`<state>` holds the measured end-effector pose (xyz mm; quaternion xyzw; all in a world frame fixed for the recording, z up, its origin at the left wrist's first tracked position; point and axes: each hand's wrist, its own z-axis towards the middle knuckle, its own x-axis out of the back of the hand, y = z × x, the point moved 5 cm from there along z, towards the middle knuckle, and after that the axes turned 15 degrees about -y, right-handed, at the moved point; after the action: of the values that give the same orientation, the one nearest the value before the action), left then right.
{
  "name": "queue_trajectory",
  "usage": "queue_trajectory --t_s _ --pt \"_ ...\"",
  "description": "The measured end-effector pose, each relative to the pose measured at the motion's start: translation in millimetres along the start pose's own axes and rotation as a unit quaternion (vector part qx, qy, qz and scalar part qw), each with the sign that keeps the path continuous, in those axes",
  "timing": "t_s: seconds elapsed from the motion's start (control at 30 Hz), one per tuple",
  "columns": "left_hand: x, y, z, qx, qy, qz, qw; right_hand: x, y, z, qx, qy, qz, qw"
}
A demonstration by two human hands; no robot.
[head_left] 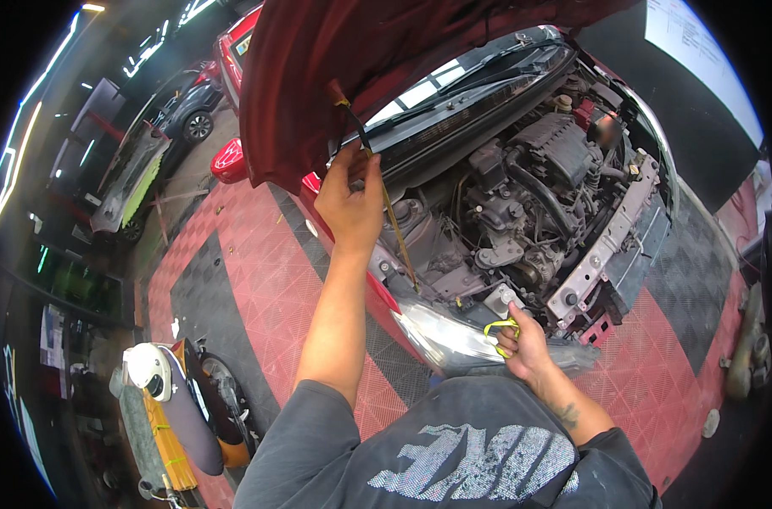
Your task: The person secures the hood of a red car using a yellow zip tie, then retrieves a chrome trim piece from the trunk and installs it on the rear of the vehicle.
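A slim rod point(397, 229) stands between the raised bonnet point(288, 110) and the near side of the engine bay, its long axis slanting from eleven o'clock to five o'clock, upper end toward the bonnet. It looks smooth and straight, dark above, yellowish below. At eleven o'clock, the left hand point(352, 199) holds it, thumb and fingers drawn narrow around its upper part. At four o'clock, the right hand point(526, 346) is curled closed on one yellow-green loop point(489, 329), a flat, bendy band bulging toward nine o'clock.

The bonnet's underside is curved red metal. The engine point(551, 148), at two o'clock, mixes dusty black plastic with dull grey metal. One clear, glossy headlamp point(441, 327) lies at five o'clock, near the right hand. Red and dark textured tiles point(254, 233) cover the floor; one rounded white helmet point(148, 369) sits at eight o'clock.
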<state>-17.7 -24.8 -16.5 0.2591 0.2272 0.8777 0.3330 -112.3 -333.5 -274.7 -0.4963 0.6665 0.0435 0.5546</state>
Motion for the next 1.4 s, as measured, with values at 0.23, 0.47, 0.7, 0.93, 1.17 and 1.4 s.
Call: queue_trajectory --t_s 0.23,0.47,0.7,0.93,1.17,1.4 --pt "2 -6 -3 -0.068 0.002 0.087 0.994 17 -3 -9 0.028 0.025 0.018 0.999" --pt "4 2 2 -0.125 -0.044 0.147 0.980 11 0 -5 0.041 0.012 0.046 0.998" --pt "2 -8 0 0.065 0.008 -0.051 0.997 11 2 -4 0.025 0.019 0.022 0.999" --pt "1 9 3 0.106 0.023 0.037 0.993 18 -2 -2 0.028 0.037 0.022 0.999" --pt "-11 19 1 -0.016 0.058 0.219 0.974 15 4 6 0.012 0.010 0.044 0.999" --pt "-14 -7 8 0.024 -0.063 0.221 0.973 25 -2 12 0.011 0.011 0.075 0.997"
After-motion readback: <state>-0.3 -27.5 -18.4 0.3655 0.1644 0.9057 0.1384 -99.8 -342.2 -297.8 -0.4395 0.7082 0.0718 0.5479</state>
